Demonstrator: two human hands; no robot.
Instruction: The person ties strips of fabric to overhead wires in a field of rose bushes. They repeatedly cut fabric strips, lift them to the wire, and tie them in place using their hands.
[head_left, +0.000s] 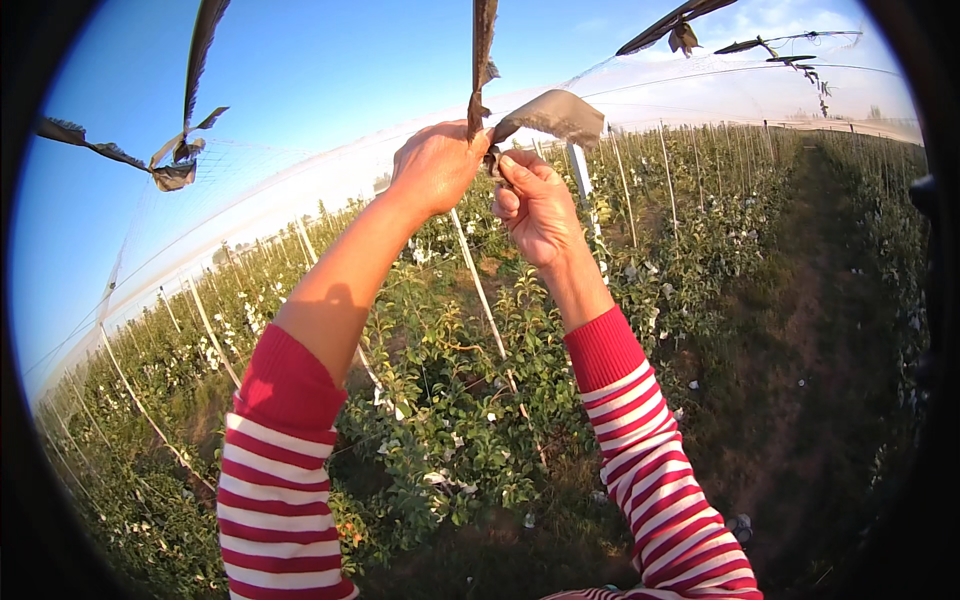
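My left hand (442, 166) is raised in front of me, its fingers closed around a brown fabric strip (484, 56) that runs down from overhead. Just right of it, my right hand (536, 206) pinches a dark, twisted part of the strip between thumb and bent forefinger. A wide loose flap of the same fabric (556, 114) folds out to the right above my right hand. The two hands are close together at the gathered part of the strip. My left fingertips are partly hidden, and whether there is a knot cannot be made out.
More knotted fabric strips hang at the upper left (174, 174) and upper right (679, 26), near thin netting (240, 169) and wires. Below stand leafy fruit trees (450, 360) with white wrappings, a slanted pole (487, 300) and a white post (581, 172). A dirt lane (802, 337) runs along the right.
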